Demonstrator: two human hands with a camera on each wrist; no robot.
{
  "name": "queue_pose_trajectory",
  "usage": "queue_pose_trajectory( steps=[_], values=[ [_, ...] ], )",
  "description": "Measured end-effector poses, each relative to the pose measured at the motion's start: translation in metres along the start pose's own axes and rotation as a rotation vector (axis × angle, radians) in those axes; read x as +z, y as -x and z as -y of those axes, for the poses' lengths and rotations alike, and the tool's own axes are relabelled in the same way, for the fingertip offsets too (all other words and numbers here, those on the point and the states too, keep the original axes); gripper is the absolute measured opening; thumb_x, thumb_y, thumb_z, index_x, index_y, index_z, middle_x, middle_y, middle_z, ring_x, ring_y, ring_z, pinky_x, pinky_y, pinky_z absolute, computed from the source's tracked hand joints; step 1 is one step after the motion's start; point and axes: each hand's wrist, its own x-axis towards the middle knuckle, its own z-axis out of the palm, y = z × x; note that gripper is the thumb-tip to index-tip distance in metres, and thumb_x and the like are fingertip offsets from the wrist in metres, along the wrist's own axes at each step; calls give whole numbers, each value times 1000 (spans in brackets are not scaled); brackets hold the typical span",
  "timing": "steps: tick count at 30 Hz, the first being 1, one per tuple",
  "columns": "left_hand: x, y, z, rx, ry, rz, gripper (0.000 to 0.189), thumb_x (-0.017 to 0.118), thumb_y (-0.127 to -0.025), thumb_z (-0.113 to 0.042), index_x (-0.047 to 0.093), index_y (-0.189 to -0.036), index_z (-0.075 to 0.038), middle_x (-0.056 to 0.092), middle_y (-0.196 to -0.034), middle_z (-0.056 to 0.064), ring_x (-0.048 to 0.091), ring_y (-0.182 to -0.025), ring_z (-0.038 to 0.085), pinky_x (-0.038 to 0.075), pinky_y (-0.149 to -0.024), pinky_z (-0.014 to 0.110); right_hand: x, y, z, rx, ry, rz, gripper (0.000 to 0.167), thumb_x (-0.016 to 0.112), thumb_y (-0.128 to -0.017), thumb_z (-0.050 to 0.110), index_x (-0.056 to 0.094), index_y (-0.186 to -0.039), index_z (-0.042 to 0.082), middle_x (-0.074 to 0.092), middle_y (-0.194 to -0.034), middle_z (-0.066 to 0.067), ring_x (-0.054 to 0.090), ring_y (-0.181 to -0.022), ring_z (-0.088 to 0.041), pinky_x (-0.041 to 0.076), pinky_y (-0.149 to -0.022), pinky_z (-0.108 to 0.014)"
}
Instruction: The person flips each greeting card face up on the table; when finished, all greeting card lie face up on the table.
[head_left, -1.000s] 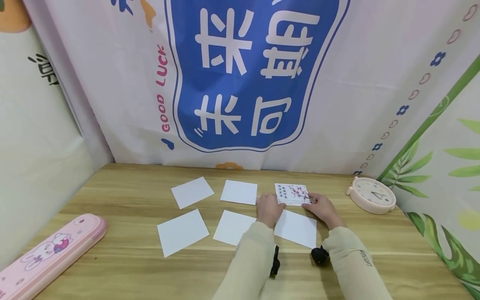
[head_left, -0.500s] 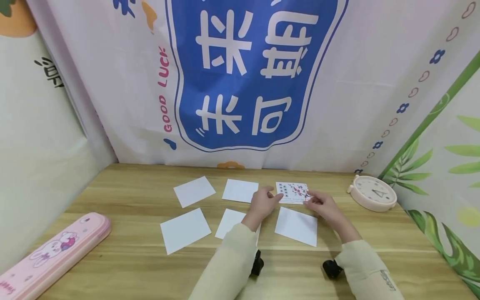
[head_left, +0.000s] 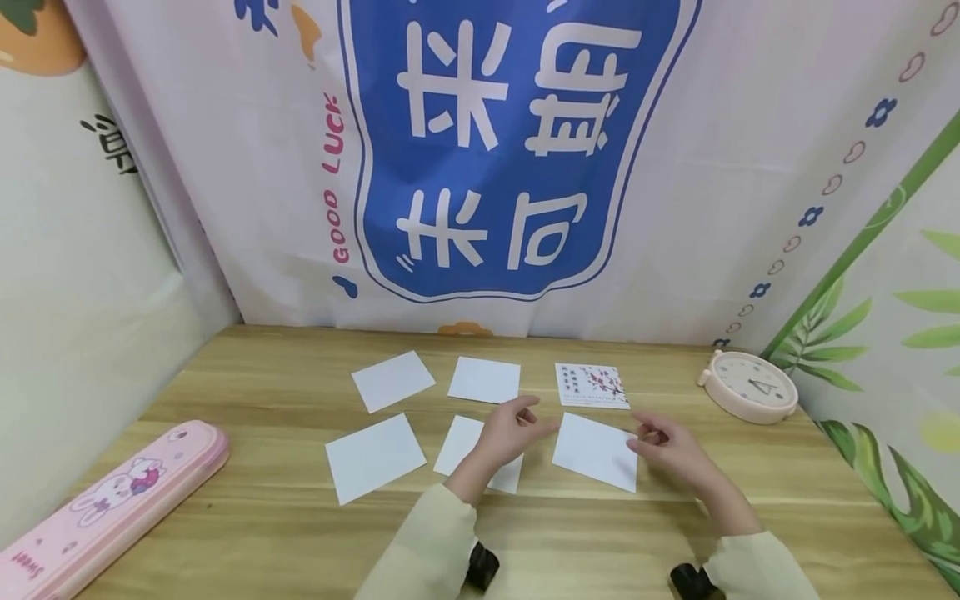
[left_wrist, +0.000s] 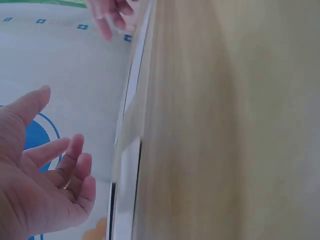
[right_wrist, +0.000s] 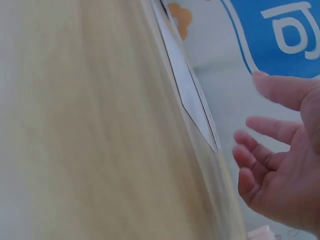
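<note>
Grip of the left hand (head_left: 501, 437) and right hand (head_left: 670, 450): fingers loosely bent, holding nothing, either side of the blank white card (head_left: 595, 452) right of the tabletop's (head_left: 262, 533) centre. Toward the back edge lies the blossom-printed card (head_left: 590, 386). Uneven pinching could skid the blank white card; a low left wrist could drag the neighbouring card (head_left: 460, 441).

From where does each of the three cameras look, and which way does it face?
Head: worn on the head, facing forward and down over wooden table, cards and backdrop; shows both sleeves, left grip and right grip.
Left wrist: worn there, looking low across the wooden table toward the backdrop, image sideways; shows left grip close, part of right grip at top.
Right wrist: likewise, sideways the opposite way; shows only right grip.
Shared: head and left wrist show both grips.
</note>
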Motion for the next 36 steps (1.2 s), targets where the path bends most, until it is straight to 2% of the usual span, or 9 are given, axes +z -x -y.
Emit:
queue_pose_trajectory(
  steps=[4,7,11,14,18,22,36],
  values=[
    [5,8,7,31,-14,22,57,68,-73,-28,49,-118,0,55,-94,8,50,-87,22,43,-68,30,5,4,-9,-20,9,-46,54,66,-76,16,44,-118,-11,51,-98,-17,47,-82,-21,41,-68,-28],
    [12,13,13,91,-74,15,55,70,-71,-26,52,-115,1,56,-94,8,51,-89,21,42,-73,31,9,6,-13,-38,13,-74,52,66,-75,14,46,-116,-11,51,-96,-16,46,-82,-21,40,-68,-26],
    [21,16,23,198,-255,-24,37,69,-70,-26,61,-96,-1,56,-83,3,50,-81,18,39,-72,29,10,7,-17,-56,9,-71,49,66,-75,9,46,-114,-13,48,-86,-12,42,-74,-18,37,-61,-24],
    [24,16,27,239,-380,-50,31,68,-69,-29,62,-89,-5,55,-83,2,48,-81,18,36,-72,31,9,7,-20,-58,8,-35,50,65,-75,7,44,-115,-15,44,-82,-10,39,-69,-17,34,-58,-23],
    [26,17,28,234,-467,-39,40,65,-70,-32,63,-102,-7,55,-96,5,46,-92,21,34,-78,34,8,6,-23,-78,66,9,55,68,-72,10,44,-115,-14,43,-81,-9,38,-70,-18,34,-59,-26],
    [27,19,26,231,-515,-17,45,65,-71,-31,61,-108,-8,53,-101,4,43,-94,20,32,-78,33,9,6,-23,-115,158,7,57,71,-69,12,46,-113,-14,44,-80,-7,38,-71,-19,35,-62,-29],
    [30,23,25,234,-547,-35,41,62,-73,-33,62,-108,-11,49,-100,1,38,-94,18,29,-74,31,12,7,-16,-61,233,21,51,69,-71,12,45,-108,-11,43,-84,-8,40,-80,-22,34,-73,-39]
  ],
)
